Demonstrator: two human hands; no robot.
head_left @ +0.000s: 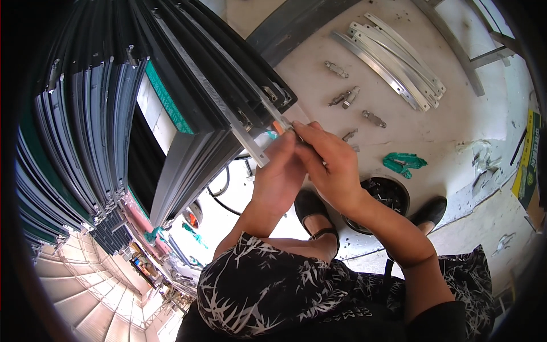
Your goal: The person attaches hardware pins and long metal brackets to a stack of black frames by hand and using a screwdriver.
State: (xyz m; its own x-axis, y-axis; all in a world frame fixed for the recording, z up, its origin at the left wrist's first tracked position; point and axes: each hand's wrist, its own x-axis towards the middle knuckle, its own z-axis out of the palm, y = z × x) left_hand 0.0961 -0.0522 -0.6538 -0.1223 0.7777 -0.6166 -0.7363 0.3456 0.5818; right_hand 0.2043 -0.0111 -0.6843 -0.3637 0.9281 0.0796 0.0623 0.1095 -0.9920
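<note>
My two hands meet at the end of a thin metal strip (257, 94) that runs along a dark window-frame profile (194, 111). My left hand (279, 174) is closed, its thumb pressed near the strip's end. Just to its right my right hand (335, 165) pinches at that same end with thumb and forefinger; the fingers hide the tip and any small part between them. A second, wider metal bar (248, 142) sticks out of the frame beside my left hand. A bit of orange shows behind the fingertips.
Stacked dark profiles (85, 114) fill the left side. On the pale surface at right lie several small metal latch pieces (374, 118), flat drilled metal bars (393, 62) and crumpled green film (404, 163). A round black tub (387, 194) with small parts stands between my feet.
</note>
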